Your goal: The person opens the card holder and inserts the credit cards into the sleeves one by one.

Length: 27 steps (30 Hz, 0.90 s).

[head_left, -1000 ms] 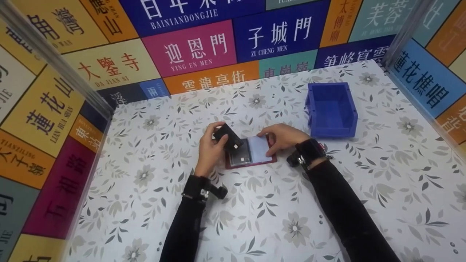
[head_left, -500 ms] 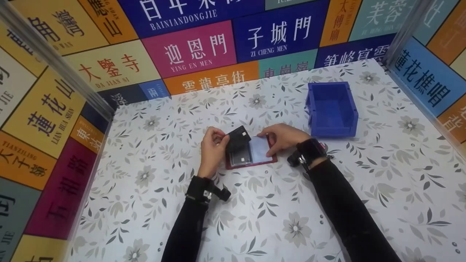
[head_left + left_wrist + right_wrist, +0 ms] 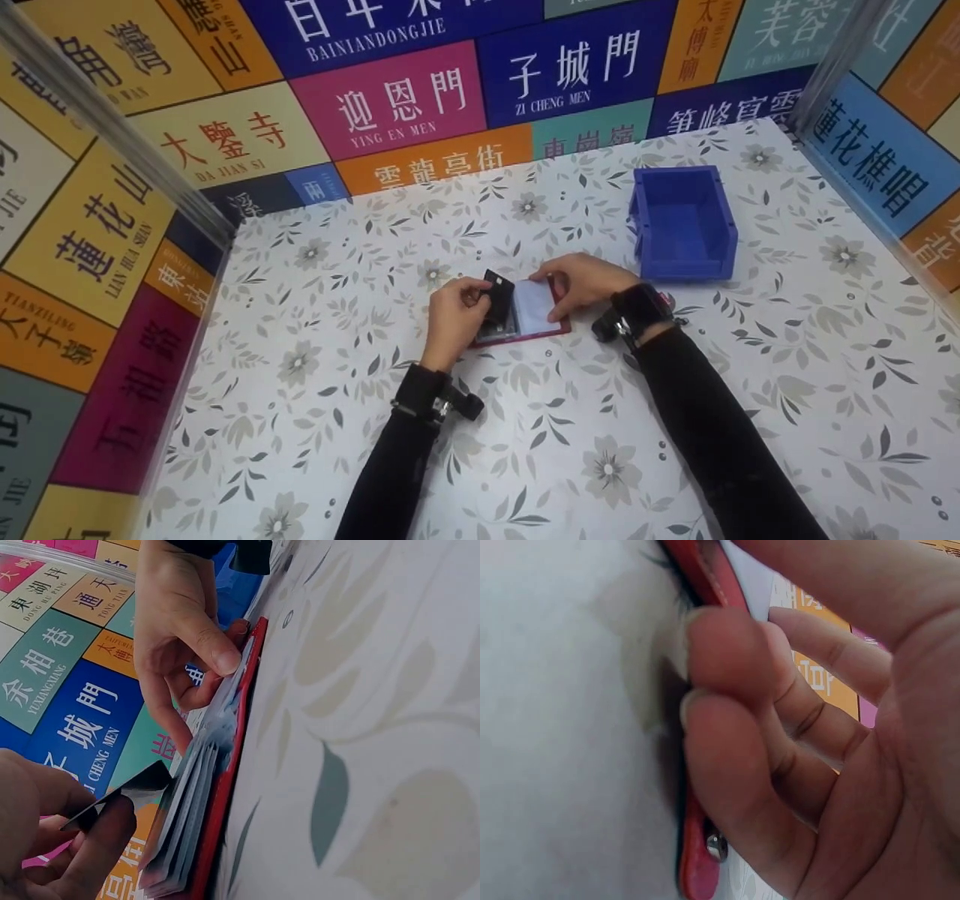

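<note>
A red card holder (image 3: 534,309) lies spread on the table, its clear plastic sleeves showing in the middle. My left hand (image 3: 451,321) pinches a black card (image 3: 498,298) with a small chip, held tilted over the holder's left side. In the left wrist view that card (image 3: 144,784) is apart from the stack of sleeves (image 3: 184,817). The holder's right edge is gripped by my right hand (image 3: 589,282), its thumb on the pale right-hand page. Seen from the right wrist, a silver snap (image 3: 717,847) shows on the red cover (image 3: 699,870), beneath the curled fingers.
A blue plastic bin (image 3: 684,225) stands to the back right, beyond my right hand. The table (image 3: 360,465) has a white floral cover. Panels with large printed characters (image 3: 390,105) wall it in at the back and both sides.
The black card has been turned in my left fingers, its chip end swinging up and away. My left hand has shifted right, over the holder. The right hand stays put.
</note>
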Tool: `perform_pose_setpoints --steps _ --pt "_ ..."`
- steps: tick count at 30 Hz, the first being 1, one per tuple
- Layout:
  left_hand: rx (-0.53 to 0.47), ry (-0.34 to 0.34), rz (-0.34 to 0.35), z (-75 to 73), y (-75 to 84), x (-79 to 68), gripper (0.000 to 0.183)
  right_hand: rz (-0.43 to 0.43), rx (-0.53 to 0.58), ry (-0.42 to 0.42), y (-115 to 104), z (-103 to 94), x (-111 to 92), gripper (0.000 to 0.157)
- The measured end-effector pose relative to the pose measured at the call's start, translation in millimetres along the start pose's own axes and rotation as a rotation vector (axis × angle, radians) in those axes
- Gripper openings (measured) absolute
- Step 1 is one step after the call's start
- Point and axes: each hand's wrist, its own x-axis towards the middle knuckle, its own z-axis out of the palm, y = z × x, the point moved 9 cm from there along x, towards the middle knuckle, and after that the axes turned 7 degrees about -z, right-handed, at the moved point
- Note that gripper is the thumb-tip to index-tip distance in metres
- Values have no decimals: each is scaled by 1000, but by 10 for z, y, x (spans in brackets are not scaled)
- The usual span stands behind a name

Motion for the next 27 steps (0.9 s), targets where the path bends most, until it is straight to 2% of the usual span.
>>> perform_pose_setpoints --steps 6,12,15,21,27 --pt "17 -33 9 16 17 -11 14 8 5 3 10 -6 5 78" --pt "-3 -63 -13 37 1 3 48 20 10 0 34 -3 7 78" --pt "-39 -98 -43 68 -18 5 57 18 8 0 44 3 12 78" --pt "-187 -185 -114 167 -59 -16 54 11 4 1 41 9 12 78" --pt "-221 -200 -126 216 -47 -45 61 11 6 2 36 1 6 77"
